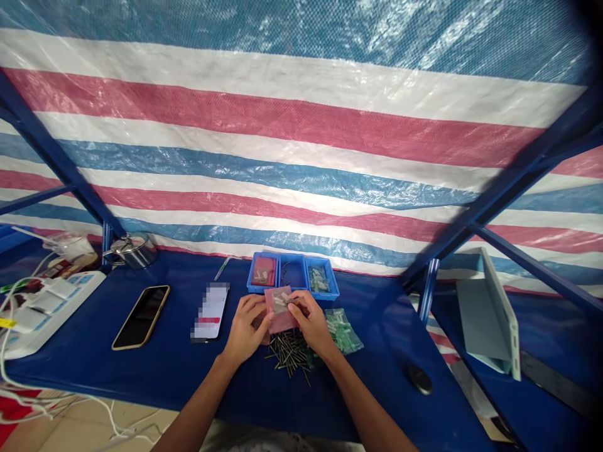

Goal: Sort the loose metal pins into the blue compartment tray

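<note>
Between my two hands is a small pink plastic bag [281,318] with pale metal-looking pieces in it. My left hand [246,326] pinches its left edge, and my right hand [308,320] grips its upper right side. Under the bag, on the blue table, lies a loose pile of thin dark brass-coloured rods [289,355]. A green-tinted bag [345,331] of small parts rests just right of my right wrist. Behind my hands stand blue bins: the left bin [250,278] holds a pink bag, the middle bin [293,274] a few thin dark pieces, the right bin [335,290] greenish packets.
To the left lie a pen [222,269], a blurred-out phone [211,312], a gold-edged phone [141,317], a steel pot [136,250] and a power strip [56,307] with cables. A black mouse [419,379] sits right. Blue frame posts [428,292] and a striped sheet [301,150] bound the table.
</note>
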The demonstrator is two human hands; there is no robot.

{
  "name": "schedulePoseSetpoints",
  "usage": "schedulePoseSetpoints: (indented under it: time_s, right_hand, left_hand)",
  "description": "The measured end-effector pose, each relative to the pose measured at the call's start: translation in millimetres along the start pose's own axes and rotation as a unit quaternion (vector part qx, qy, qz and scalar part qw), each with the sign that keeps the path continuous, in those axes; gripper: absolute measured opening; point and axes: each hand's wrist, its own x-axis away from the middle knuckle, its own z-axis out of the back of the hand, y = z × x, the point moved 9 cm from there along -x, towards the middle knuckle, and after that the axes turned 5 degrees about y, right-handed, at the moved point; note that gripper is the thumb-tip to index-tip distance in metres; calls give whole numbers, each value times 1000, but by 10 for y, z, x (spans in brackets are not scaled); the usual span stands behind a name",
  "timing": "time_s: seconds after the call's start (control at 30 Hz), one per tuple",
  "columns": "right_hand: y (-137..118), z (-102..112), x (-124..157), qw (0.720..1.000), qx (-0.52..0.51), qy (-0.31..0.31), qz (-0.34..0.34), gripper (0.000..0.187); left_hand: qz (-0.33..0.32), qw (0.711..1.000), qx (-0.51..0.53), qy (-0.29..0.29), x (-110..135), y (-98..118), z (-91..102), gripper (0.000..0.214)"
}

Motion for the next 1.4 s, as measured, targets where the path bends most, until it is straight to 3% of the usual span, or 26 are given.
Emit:
schedulePoseSetpoints:
  time_s: [0.23,0.37,0.5,0.6,0.77,0.83,0.93,1.1,1.4]
  right_hand:
    - [-35,-76,28,999,7,-45,-12,34]
    - [-87,-28,15,1000,11,-14,15,39]
    - [-82,10,8,1000,16,-2,25,38]
    - [-76,31,5,999,23,3,27,37]
    - [-82,55,-4,999,32,13,33,36]
    - [-81,64,-6,999,32,15,32,36]
    - [-83,68,-3,999,36,14,30,36]
    - [-87,50,5,999,43,10,29,36]
    - [-88,67,-8,998,56,16,34,31]
  left_hand:
    - [129,990,56,-15,-115,-199,-67,29]
    - [183,975,95,79,-437,-401,137,35]
    - [151,978,64,129,-830,-495,269,37]
    - [134,986,18,100,-993,-600,191,39]
    - [81,981,-163,74,-934,-771,52,43]
    - [61,975,-208,51,-866,-785,-16,35]
    - [9,971,-237,-5,-806,-678,-136,26]
    - [-92,970,-196,-113,-773,-405,-354,30]
    - [-90,961,-249,-83,-768,-303,-396,31]
